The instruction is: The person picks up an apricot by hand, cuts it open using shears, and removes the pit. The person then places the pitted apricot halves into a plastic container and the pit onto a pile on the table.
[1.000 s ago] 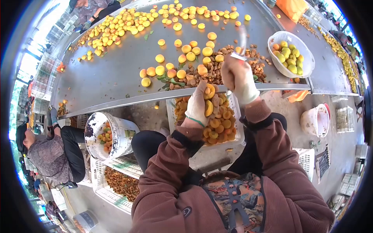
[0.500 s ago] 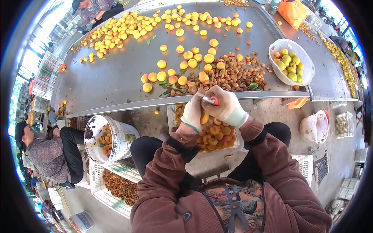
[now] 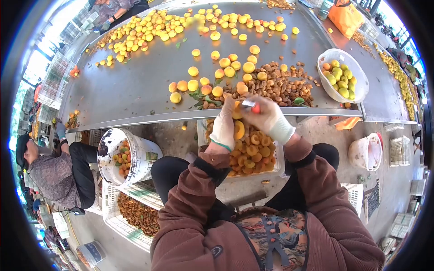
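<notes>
My left hand [image 3: 224, 126], in a white glove, is closed on an apricot [image 3: 237, 111] above the table's front edge. My right hand [image 3: 270, 118], also gloved, grips a small knife [image 3: 256, 107] with a red handle; its pale blade points towards that apricot. The right fingers are somewhat blurred. An apricot half [image 3: 239, 130] shows just beneath my left hand. Below both hands, a white crate [image 3: 271, 173] holds many pitted apricot halves [image 3: 251, 151]. Brown apricot pits [image 3: 281, 85] lie heaped just beyond my hands, with whole apricots [image 3: 193, 71] to their left.
A metal table [image 3: 149, 86] spans the front. On its right stands a white bowl [image 3: 360, 90] of greenish-yellow apricots. A stained bucket [image 3: 145, 156] and a crate of pits [image 3: 135, 217] are at my left. A co-worker [image 3: 56, 176] sits further left. Another bucket [image 3: 357, 153] stands right.
My hands have moved slightly apart, and the apricot in my left hand now shows more clearly. The knife has turned in my right hand. The view has shifted slightly.
</notes>
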A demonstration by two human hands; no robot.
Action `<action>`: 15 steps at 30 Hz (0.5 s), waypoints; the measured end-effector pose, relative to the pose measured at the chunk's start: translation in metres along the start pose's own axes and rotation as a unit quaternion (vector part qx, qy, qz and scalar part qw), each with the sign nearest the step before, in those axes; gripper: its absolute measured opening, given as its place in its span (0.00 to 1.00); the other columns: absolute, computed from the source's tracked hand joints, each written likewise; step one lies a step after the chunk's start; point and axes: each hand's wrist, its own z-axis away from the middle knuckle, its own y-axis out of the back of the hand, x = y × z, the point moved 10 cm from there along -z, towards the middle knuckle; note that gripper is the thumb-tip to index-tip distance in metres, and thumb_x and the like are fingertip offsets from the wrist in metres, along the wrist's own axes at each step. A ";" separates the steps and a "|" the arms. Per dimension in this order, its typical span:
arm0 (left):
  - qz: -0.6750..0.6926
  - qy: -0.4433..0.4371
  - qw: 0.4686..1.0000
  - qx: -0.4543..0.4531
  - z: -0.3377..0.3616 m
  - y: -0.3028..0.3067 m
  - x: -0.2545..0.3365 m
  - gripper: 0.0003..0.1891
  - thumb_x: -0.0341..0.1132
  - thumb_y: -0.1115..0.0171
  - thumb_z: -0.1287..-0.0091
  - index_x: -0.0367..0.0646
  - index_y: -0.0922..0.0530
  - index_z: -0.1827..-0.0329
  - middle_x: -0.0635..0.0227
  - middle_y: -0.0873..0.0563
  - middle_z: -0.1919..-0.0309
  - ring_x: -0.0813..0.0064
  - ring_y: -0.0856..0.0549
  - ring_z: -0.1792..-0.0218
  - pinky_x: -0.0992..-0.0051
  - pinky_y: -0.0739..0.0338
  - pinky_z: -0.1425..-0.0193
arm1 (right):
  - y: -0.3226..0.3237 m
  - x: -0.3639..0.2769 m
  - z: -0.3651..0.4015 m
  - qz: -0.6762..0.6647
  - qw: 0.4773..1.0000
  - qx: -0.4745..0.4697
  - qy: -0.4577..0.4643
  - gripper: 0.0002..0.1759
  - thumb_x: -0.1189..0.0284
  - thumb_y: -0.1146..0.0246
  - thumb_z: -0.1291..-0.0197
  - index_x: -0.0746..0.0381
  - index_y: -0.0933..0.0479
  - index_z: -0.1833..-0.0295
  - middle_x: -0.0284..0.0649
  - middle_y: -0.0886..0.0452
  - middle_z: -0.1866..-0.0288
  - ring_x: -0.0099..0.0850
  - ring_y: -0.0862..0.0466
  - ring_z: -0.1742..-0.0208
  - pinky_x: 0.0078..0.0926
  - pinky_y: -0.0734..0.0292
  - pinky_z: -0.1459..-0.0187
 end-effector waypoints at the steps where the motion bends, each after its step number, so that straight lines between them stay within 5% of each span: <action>1: -0.016 0.001 0.999 0.035 0.002 0.004 0.002 0.25 0.57 0.54 0.22 0.43 0.21 0.51 0.65 0.18 0.70 0.71 0.21 0.75 0.73 0.26 0.72 | -0.003 -0.010 0.005 0.020 0.999 -0.008 0.036 0.17 0.66 0.29 0.42 0.60 0.22 0.50 0.45 0.16 0.67 0.41 0.14 0.63 0.33 0.19 0.60; 2: -0.005 -0.093 0.994 0.052 -0.022 0.021 -0.005 0.23 0.54 0.52 0.21 0.42 0.21 0.48 0.66 0.17 0.67 0.72 0.19 0.69 0.73 0.24 0.64 | -0.003 -0.020 0.009 0.042 0.996 -0.016 0.077 0.17 0.66 0.29 0.42 0.59 0.22 0.50 0.49 0.17 0.67 0.46 0.13 0.62 0.36 0.19 0.60; 3: -0.150 -0.138 0.979 0.031 -0.028 0.024 -0.003 0.22 0.52 0.52 0.21 0.41 0.21 0.47 0.65 0.17 0.66 0.72 0.19 0.66 0.73 0.24 0.61 | -0.003 -0.023 0.009 0.068 0.993 -0.026 0.093 0.17 0.67 0.30 0.42 0.58 0.23 0.49 0.52 0.17 0.65 0.52 0.16 0.59 0.40 0.20 0.61; 4: -0.293 -0.177 0.940 0.014 -0.023 0.020 0.004 0.20 0.49 0.52 0.20 0.40 0.22 0.47 0.64 0.17 0.66 0.72 0.19 0.63 0.73 0.24 0.58 | -0.003 -0.027 0.011 0.081 0.992 -0.038 0.091 0.15 0.69 0.32 0.41 0.59 0.23 0.50 0.51 0.17 0.67 0.49 0.14 0.63 0.38 0.20 0.62; 8: -0.359 -0.328 0.873 -0.037 -0.009 -0.007 0.014 0.10 0.25 0.52 0.26 0.36 0.23 0.47 0.53 0.15 0.62 0.58 0.14 0.56 0.64 0.23 0.53 | 0.000 -0.015 0.018 0.010 0.999 0.008 0.033 0.12 0.73 0.35 0.40 0.62 0.22 0.50 0.48 0.20 0.71 0.38 0.15 0.68 0.32 0.22 0.64; 10: -0.299 -0.305 0.903 -0.053 -0.003 -0.012 0.018 0.13 0.20 0.54 0.30 0.35 0.24 0.47 0.48 0.15 0.60 0.50 0.15 0.53 0.62 0.22 0.51 | -0.001 0.030 0.015 -0.093 0.994 0.049 -0.021 0.11 0.75 0.36 0.37 0.64 0.23 0.50 0.40 0.16 0.66 0.27 0.17 0.64 0.28 0.21 0.61; 12: -0.306 -0.376 0.873 -0.058 -0.008 -0.012 0.011 0.10 0.31 0.55 0.24 0.36 0.25 0.51 0.50 0.17 0.61 0.52 0.16 0.55 0.63 0.24 0.52 | 0.009 0.053 0.005 -0.185 0.978 0.097 0.000 0.08 0.76 0.37 0.33 0.65 0.23 0.50 0.30 0.19 0.59 0.20 0.22 0.59 0.20 0.23 0.57; 14: -0.454 -0.349 0.816 -0.079 -0.007 -0.020 0.008 0.13 0.21 0.51 0.31 0.33 0.24 0.47 0.48 0.15 0.56 0.51 0.16 0.51 0.63 0.22 0.50 | 0.023 0.080 0.001 -0.239 0.958 0.124 -0.095 0.06 0.72 0.37 0.32 0.62 0.23 0.52 0.25 0.22 0.71 0.13 0.27 0.73 0.14 0.33 0.73; 15: -0.446 -0.348 0.819 -0.096 -0.010 -0.019 0.000 0.12 0.24 0.50 0.30 0.34 0.24 0.47 0.50 0.15 0.57 0.53 0.16 0.51 0.64 0.22 0.49 | 0.025 0.081 0.003 -0.289 0.940 0.132 -0.127 0.06 0.71 0.37 0.32 0.61 0.22 0.53 0.24 0.23 0.73 0.12 0.30 0.75 0.14 0.37 0.75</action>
